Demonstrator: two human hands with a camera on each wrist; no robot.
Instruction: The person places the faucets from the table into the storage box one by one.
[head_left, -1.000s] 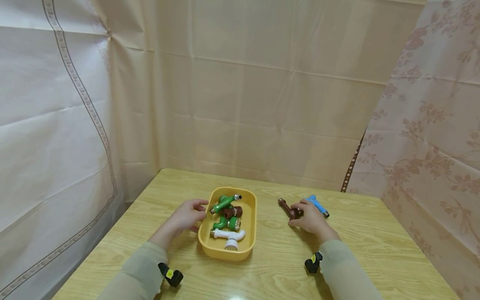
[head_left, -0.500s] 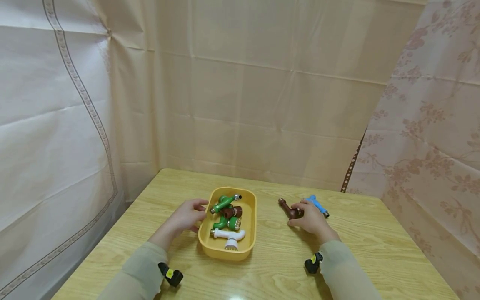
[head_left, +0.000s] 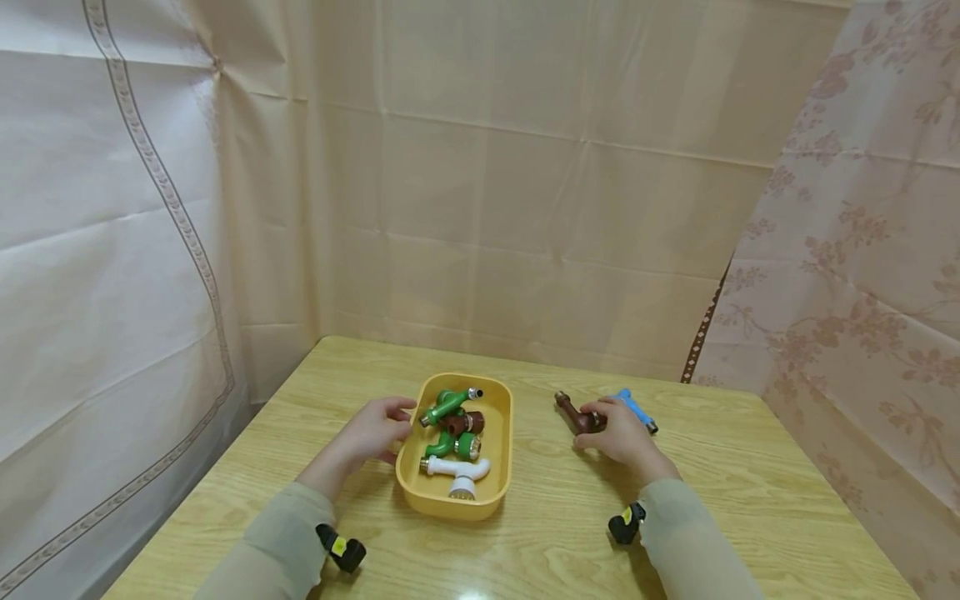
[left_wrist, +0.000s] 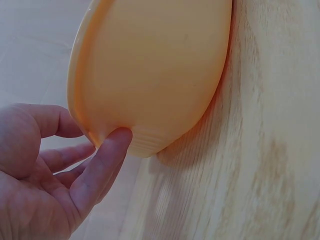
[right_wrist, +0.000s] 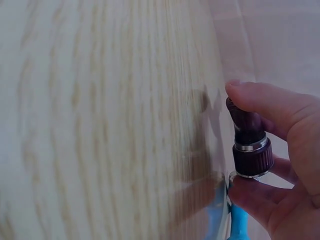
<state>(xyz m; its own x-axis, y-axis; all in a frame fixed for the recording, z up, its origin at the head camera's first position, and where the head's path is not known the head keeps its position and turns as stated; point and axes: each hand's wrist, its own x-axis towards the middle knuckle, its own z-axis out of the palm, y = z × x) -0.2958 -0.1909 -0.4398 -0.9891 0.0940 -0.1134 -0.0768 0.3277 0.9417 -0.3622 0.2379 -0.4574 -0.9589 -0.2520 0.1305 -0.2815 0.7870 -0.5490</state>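
Note:
My right hand (head_left: 624, 435) holds a brown tap (head_left: 576, 414) at the right of the table. In the right wrist view the thumb lies at one end of the tap's ribbed, metal-banded part (right_wrist: 252, 152) and the fingers at the other. A blue tap (head_left: 636, 412) lies just beyond that hand, partly hidden by it. My left hand (head_left: 369, 433) is at the left side of a yellow tub (head_left: 504, 475); its fingertips touch the outer wall and rim without closing round them. Inside the tub lie a white tap (head_left: 453, 470), green taps (head_left: 450, 407) and a brown one (head_left: 471, 423).
The wooden table (head_left: 555, 533) has pale cloth hanging behind it and at both sides. A dark camera (head_left: 341, 550) is strapped to the left wrist and another camera (head_left: 627, 525) to the right. A stretch of tabletop lies between tub and right hand.
The far end of the brown tap has shifted very slightly away and to the left. Both hands keep almost the same place, and the tub's contents look the same.

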